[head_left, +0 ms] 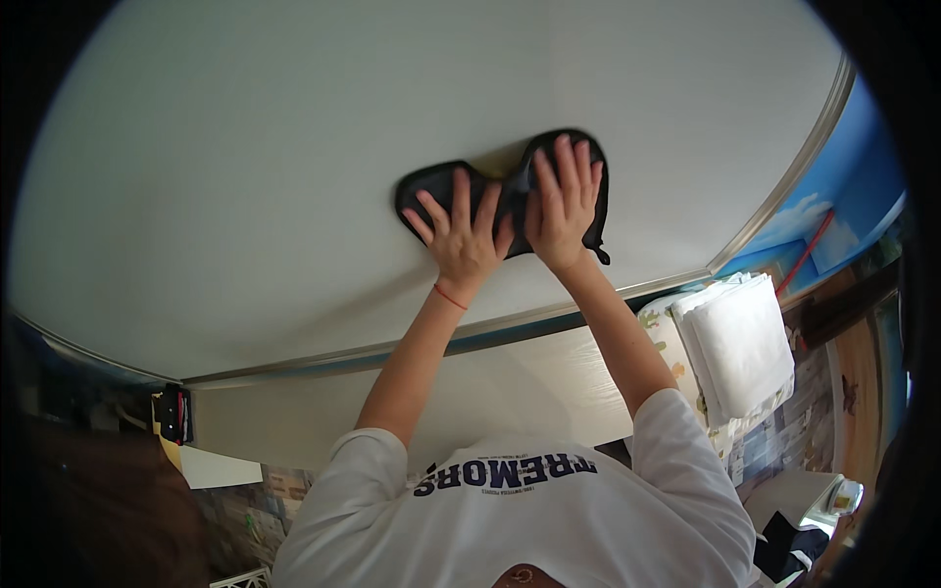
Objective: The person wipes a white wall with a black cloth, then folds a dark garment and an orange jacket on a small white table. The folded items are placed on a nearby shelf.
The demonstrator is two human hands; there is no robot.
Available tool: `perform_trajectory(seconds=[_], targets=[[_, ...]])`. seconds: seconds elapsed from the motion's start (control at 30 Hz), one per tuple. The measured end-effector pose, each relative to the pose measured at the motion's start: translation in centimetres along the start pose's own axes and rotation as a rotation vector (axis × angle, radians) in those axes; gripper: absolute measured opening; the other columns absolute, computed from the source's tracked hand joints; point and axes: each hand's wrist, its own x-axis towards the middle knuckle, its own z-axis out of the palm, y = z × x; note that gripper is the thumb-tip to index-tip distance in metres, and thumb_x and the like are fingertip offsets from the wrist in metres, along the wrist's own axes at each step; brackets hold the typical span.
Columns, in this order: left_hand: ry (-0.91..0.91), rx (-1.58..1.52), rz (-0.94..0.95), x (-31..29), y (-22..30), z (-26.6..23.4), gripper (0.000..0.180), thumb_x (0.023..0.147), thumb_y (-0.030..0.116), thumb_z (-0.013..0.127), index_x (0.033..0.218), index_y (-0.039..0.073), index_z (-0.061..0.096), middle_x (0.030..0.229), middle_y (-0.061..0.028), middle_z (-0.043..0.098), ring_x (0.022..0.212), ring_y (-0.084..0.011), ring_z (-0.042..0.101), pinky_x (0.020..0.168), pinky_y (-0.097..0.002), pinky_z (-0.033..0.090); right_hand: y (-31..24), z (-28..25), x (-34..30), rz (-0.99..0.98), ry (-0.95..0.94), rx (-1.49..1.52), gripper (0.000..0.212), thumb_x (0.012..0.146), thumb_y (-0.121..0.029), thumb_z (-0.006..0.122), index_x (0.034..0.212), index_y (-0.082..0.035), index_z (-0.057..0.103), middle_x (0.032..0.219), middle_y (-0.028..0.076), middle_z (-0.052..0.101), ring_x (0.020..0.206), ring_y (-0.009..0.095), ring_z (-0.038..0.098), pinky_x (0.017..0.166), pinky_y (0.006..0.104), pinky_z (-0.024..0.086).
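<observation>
A black two-lobed object (512, 201), like a soft case lying flat, rests on the white tabletop (245, 176). Its rim is raised, and a small loop sticks out at the lower right corner. My left hand (461, 235) lies on the left lobe, fingers spread and a thin red cord round the wrist. On the right lobe my right hand (564, 216) is pressed flat, its fingers stretched out. Both palms hide much of the object, and what it exactly is I cannot tell. A yellowish patch shows at the notch between the lobes.
A metal strip (392, 348) edges the table. Below it is a pale bench-like surface (529, 392). Folded white cloth (740, 338) sits on a patterned cushion at the right, near a blue cloud-painted panel (784, 211) and a red rod (809, 250). Small dark items (174, 412) stand at the left.
</observation>
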Motion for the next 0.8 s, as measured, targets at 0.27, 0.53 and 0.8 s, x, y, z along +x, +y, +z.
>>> perform_trajectory(seconds=[0.27,0.53,0.8], targets=[[-0.213,0.003,0.344,-18.5,2.1,3.9,0.04,0.095,0.048,0.052,0.122,0.021,0.063,0.15,0.0022,0.044,0.152,-0.0276,0.008,0.119,-0.0566,0.002,3.6,-3.6,-21.8,-0.31,-0.551,-0.037,0.039,0.092,-0.025,0.053,0.128,-0.011,0.06,0.149,-0.002,0.049,0.133,0.015,0.046,0.106,0.0401,0.035],[-0.639,0.022,0.658,-22.6,4.0,2.5,0.055,0.098,0.028,0.042,0.153,0.026,0.036,0.164,0.0075,0.018,0.152,-0.017,0.007,0.121,-0.0477,-0.007,5.1,-9.5,-28.0,-0.124,-0.942,0.044,0.041,0.089,-0.015,0.056,0.128,-0.003,0.057,0.152,0.004,0.043,0.138,0.022,0.042,0.114,0.0459,0.032],[-0.208,-0.029,0.413,-4.7,11.9,3.9,0.049,0.094,0.035,0.051,0.142,0.024,0.052,0.158,0.0061,0.035,0.147,-0.0258,0.026,0.121,-0.0479,0.002,10.0,-6.4,-15.2,0.162,-0.194,-0.106,0.046,0.085,-0.003,0.055,0.126,0.013,0.044,0.15,0.035,0.032,0.138,0.056,0.03,0.112,0.0651,0.022]])
